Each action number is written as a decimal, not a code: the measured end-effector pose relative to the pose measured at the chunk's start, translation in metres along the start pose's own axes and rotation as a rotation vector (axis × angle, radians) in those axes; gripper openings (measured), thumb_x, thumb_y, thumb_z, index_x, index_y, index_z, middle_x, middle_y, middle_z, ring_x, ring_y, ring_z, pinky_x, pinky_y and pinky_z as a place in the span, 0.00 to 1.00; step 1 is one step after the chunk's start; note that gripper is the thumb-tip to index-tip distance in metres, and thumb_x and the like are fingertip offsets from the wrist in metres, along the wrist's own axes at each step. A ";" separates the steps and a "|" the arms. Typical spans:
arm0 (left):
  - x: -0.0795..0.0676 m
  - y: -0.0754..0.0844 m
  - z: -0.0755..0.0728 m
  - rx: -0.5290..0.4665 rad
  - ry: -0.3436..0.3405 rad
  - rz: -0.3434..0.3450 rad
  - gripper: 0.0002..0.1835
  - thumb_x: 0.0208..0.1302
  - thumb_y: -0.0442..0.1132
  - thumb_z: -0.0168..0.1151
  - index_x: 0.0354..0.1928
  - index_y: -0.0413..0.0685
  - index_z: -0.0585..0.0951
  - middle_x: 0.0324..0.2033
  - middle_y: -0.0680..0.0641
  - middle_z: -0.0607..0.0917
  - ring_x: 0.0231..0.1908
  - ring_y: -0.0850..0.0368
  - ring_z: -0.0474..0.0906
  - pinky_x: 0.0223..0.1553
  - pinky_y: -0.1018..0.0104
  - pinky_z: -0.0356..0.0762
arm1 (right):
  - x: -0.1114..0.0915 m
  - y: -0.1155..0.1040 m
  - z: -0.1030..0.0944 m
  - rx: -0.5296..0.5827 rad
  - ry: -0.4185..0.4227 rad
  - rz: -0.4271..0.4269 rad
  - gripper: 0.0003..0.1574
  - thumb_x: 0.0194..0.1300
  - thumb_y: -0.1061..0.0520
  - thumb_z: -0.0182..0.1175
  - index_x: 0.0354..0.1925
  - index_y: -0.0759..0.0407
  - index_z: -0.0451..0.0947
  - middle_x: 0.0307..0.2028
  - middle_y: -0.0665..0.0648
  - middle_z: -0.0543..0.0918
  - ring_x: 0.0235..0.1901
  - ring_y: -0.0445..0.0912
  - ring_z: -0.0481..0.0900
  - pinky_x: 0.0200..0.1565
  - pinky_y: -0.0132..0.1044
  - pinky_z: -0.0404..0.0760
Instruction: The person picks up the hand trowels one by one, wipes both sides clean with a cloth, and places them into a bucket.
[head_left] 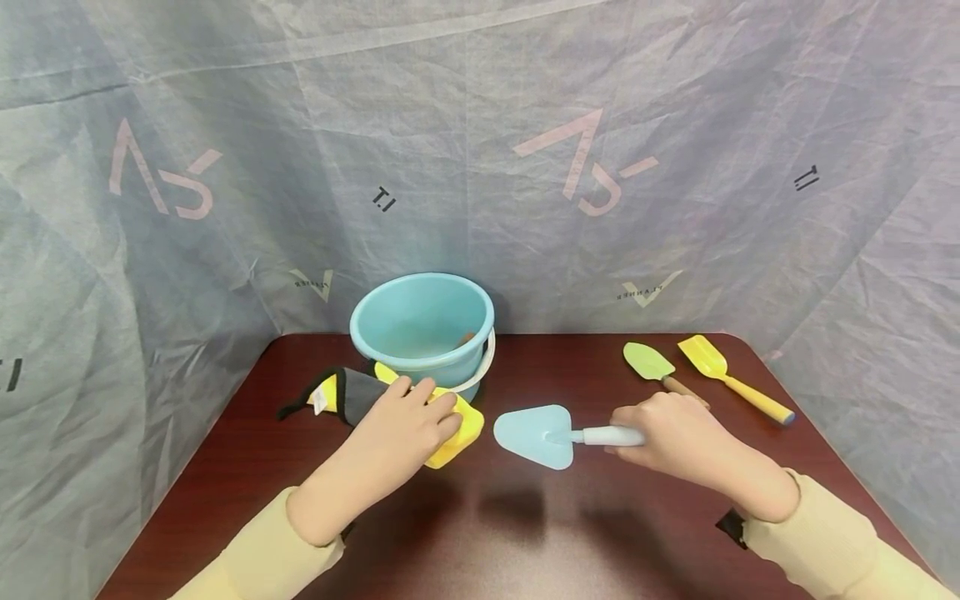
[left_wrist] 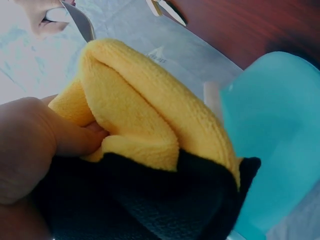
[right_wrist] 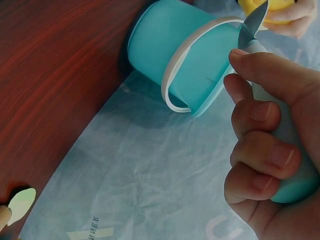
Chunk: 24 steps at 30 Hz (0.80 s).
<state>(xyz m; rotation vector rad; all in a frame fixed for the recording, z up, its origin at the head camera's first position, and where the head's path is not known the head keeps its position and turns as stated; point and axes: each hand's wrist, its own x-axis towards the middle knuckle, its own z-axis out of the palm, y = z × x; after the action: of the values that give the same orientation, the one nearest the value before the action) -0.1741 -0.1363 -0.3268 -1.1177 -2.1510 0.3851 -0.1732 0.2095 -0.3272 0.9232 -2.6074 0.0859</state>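
Grey sheeting point(head_left: 465, 125) hangs behind the dark-red bench point(head_left: 558, 367). Left fingers point(left_wrist: 82, 137) pinch the cloth point(left_wrist: 132, 97); right fingers point(right_wrist: 257, 112) curl, clamped around the trowel point(head_left: 536, 435).

Curtained Booth point(head_left: 67, 267) Around a Dark-Red Table point(head_left: 558, 367)

And it's a makeshift booth: grey sheeting point(head_left: 450, 92), wrinkled and patterned with printed marks point(head_left: 581, 158), hangs behind the table and along both its sides! The building beyond? Hidden.

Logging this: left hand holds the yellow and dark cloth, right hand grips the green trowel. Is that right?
Not quite: the right hand grips the light blue trowel, as the head view shows. The left hand does hold the yellow and dark cloth.
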 end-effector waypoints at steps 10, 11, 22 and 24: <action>-0.024 -0.005 0.007 -0.171 -0.090 -0.132 0.21 0.42 0.27 0.70 0.40 0.53 0.78 0.38 0.51 0.77 0.39 0.50 0.71 0.33 0.61 0.62 | -0.001 0.005 -0.003 -0.007 0.059 -0.039 0.17 0.38 0.54 0.72 0.17 0.42 0.70 0.12 0.33 0.60 0.15 0.34 0.55 0.23 0.32 0.61; -0.026 -0.005 0.008 -0.204 -0.098 -0.146 0.23 0.41 0.27 0.70 0.41 0.53 0.78 0.40 0.51 0.77 0.41 0.50 0.72 0.33 0.62 0.62 | -0.001 0.005 -0.005 0.001 0.051 -0.027 0.16 0.39 0.54 0.72 0.18 0.42 0.71 0.13 0.32 0.61 0.16 0.34 0.56 0.21 0.32 0.61; -0.032 0.000 0.031 -0.695 -0.024 -0.365 0.24 0.54 0.23 0.58 0.55 0.42 0.75 0.51 0.47 0.79 0.51 0.52 0.74 0.53 0.56 0.73 | 0.003 0.003 -0.018 0.071 0.044 0.014 0.19 0.43 0.53 0.72 0.18 0.41 0.68 0.13 0.34 0.60 0.15 0.33 0.56 0.16 0.28 0.57; -0.031 0.004 0.034 -0.773 -0.030 -0.413 0.23 0.55 0.24 0.59 0.54 0.42 0.75 0.51 0.48 0.79 0.51 0.52 0.75 0.52 0.56 0.74 | 0.004 0.003 -0.021 0.072 0.055 0.007 0.19 0.43 0.53 0.73 0.18 0.41 0.69 0.13 0.34 0.61 0.15 0.33 0.56 0.16 0.28 0.58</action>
<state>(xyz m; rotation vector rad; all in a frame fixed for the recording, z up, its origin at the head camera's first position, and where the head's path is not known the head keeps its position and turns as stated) -0.1822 -0.1572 -0.3666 -0.9903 -2.5482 -0.6744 -0.1714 0.2126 -0.3063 0.9231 -2.5715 0.2048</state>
